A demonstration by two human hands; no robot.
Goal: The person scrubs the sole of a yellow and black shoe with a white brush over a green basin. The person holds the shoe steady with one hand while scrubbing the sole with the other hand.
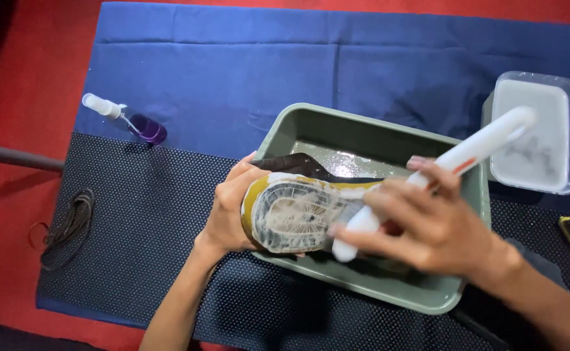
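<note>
While a blue cloth (233, 58) covers the far half of the surface and a dark dotted mat (142, 227) covers the near half, the work sits in the middle of them: a grey-green plastic tub (363, 292) with a little water glinting on its floor. Held over that tub, sole up and toe pointing left, is a shoe (298, 214) with a mustard-yellow edge and a pale sole filmed with suds. The left hand (229, 208) is clamped round the toe end, fingers curled over the far side and thumb beneath, steadying it above the tub's near wall. The right hand (421, 227) is closed on the white handle of a scrubbing brush (467, 156), whose rounded end points up and to the right while its working end presses on the heel half of the sole; the bristles themselves are hidden by the fingers. By my reading the step in hand is scrubbing the sole, with lather already spread over it. Any further stroke calls for a firm toe grip, since the wet shoe could twist, and for keeping the shoe over the tub so drips fall inside. To the right stands a clear square container (537, 133) of cloudy liquid, touching the tub's rim or just beside it. Smaller things lie apart: coiled dark laces (70, 227) at the left, a small purple spray bottle (129, 120) lying on the cloth
</note>
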